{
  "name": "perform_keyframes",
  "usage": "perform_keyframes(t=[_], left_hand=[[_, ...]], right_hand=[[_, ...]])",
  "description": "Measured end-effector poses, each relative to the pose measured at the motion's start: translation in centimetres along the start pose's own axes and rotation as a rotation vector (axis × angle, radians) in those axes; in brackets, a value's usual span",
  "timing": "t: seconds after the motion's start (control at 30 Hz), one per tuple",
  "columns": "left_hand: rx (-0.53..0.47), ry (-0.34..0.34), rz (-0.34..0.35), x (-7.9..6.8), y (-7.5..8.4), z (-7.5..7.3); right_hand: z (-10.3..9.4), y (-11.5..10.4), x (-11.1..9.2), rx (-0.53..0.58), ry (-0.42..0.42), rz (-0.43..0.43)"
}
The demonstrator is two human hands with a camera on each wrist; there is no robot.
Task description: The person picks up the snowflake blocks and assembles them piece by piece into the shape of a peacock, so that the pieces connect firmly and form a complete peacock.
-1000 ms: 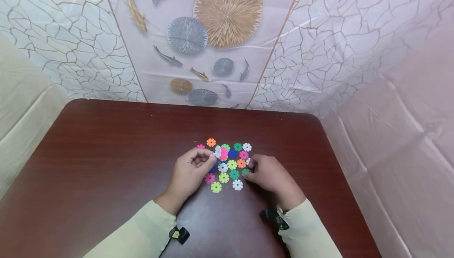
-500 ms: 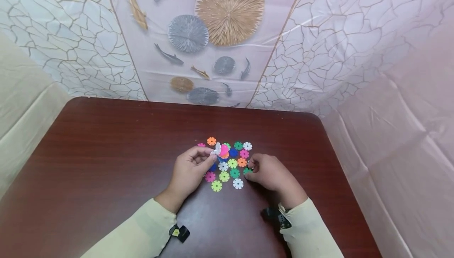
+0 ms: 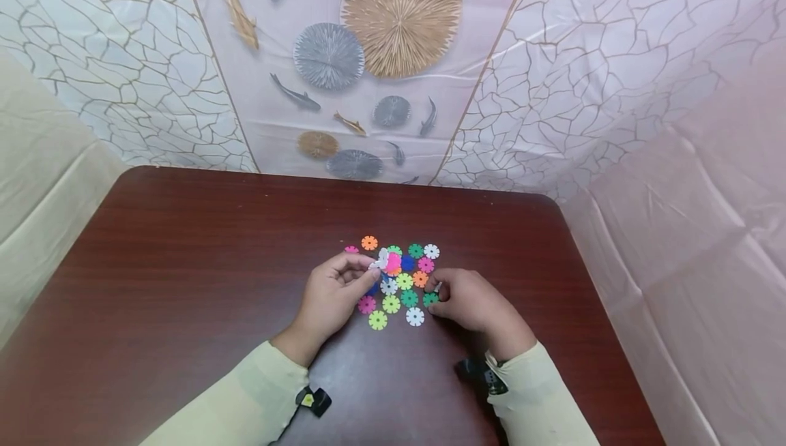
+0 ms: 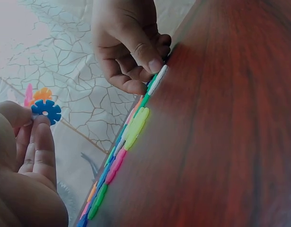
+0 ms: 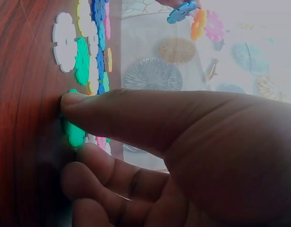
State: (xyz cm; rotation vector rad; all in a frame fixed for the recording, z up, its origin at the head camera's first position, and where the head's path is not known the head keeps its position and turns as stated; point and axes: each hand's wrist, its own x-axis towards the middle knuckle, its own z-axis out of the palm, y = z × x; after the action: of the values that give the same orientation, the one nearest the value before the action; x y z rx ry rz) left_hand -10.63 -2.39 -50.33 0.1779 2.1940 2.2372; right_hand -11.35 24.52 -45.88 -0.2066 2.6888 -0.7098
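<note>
My left hand (image 3: pixel 328 296) pinches a small cluster of joined notched plastic discs between thumb and fingertips, raised above the table. White discs (image 3: pixel 382 257) and a pink disc (image 3: pixel 394 261) show in the head view; the left wrist view adds a blue disc (image 4: pixel 47 112) and an orange disc (image 4: pixel 42 94). At the right side of the loose discs, my right hand (image 3: pixel 475 306) has its fingers curled, with thumb and fingertips at the edges of a green disc (image 5: pixel 76 134). A sliver of a white disc (image 3: pixel 438 287) shows by its index finger, mostly hidden.
Several loose discs lie flat between and beyond the hands, among them a white disc (image 3: pixel 415 316), a yellow disc (image 3: pixel 377 320) and an orange disc (image 3: pixel 369 243). They lie on a dark red-brown table (image 3: pixel 184 282). Patterned cloth (image 3: pixel 522 91) hangs behind it.
The green disc by my right thumb has shifted slightly right. The white disc near the right index finger is now more hidden. My left hand still holds its cluster, almost unmoved.
</note>
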Motion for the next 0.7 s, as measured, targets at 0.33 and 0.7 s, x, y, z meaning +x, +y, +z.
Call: perform_keyframes(t=[0.33,0.7], left_hand=[[0.056,0.016,-0.008,0.0,0.0,0.2],[0.140,-0.001,0.047,-0.3,0.2,0.5]], right_hand=[[-0.4,0.0,-0.2,0.016,-0.011,-0.011],[-0.9,-4.1,-2.0,0.519,0.324,-0.160]])
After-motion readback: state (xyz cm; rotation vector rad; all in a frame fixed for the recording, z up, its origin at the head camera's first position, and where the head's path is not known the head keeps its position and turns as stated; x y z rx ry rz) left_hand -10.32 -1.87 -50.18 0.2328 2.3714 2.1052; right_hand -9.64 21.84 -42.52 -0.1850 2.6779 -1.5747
